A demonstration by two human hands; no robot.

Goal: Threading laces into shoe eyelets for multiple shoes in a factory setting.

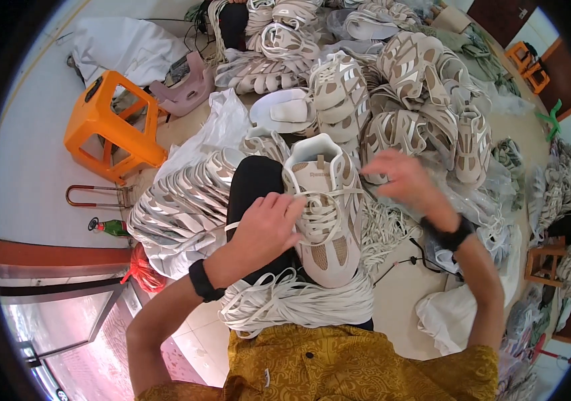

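Head view, the only one: the beige-and-white shoe sits sole down over my lap, right between my two hands, toe toward me and collar away. Its long axis runs nearly straight out from my body, collar end leaning a touch left. My left hand is the nearer one: it comes in over the shoe's left side, fingers narrow and curled, tips at the lacing about midway along. Can't tell if they pinch a lace or just rest there. My right hand is off the shoe's right side, level with the collar half, near but apart; fingers loosely parted, a bit blurred, no lace clearly in them. So from the left fingers the shoe lies immediately right; from the right fingers it lies left and a little toward me. The shoe's cream laces make a loose loop over the tongue and eyelets, and a strand reaches out past the right edge, toward the right hand's side, ending unclear. Under and just in front of the toe, a thick white lace bundle lies crosswise to the shoe. Black trouser leg just left of the shoe, loose lace pile to its right, stacked shoes beyond the collar, orange stool well off to the far left.
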